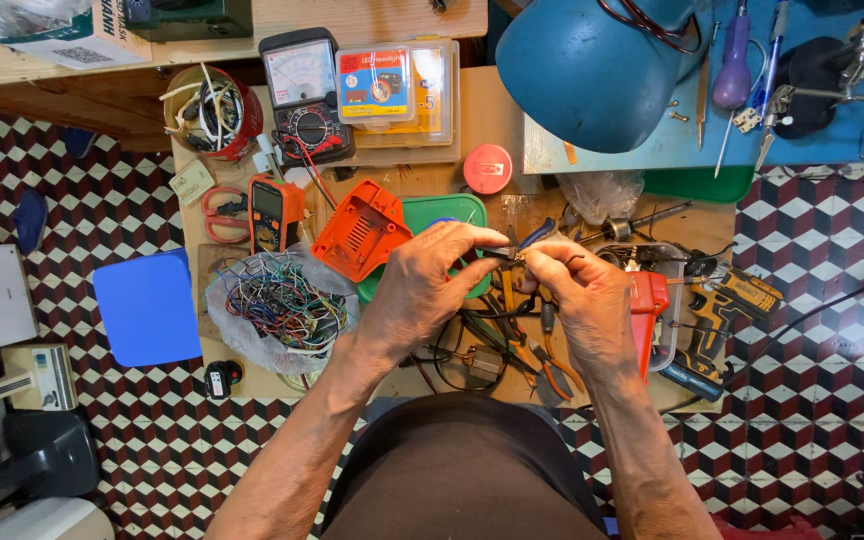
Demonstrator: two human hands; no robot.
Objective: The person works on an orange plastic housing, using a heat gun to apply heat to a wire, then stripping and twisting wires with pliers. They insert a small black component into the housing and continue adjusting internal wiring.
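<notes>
From the head camera, the left hand (422, 290) and right hand (582, 300) met at table centre, both pinched shut on a small dark metal part with thin wire (514, 256) — light, springy, easily bent, best gripped near its stiff body — the orange plastic housing (360, 232) lay at nine o'clock.

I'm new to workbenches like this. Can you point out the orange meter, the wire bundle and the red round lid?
orange meter (270, 212), head view, on its body.
wire bundle (282, 300), head view, middle of the tangle.
red round lid (488, 169), head view, its top.
</notes>
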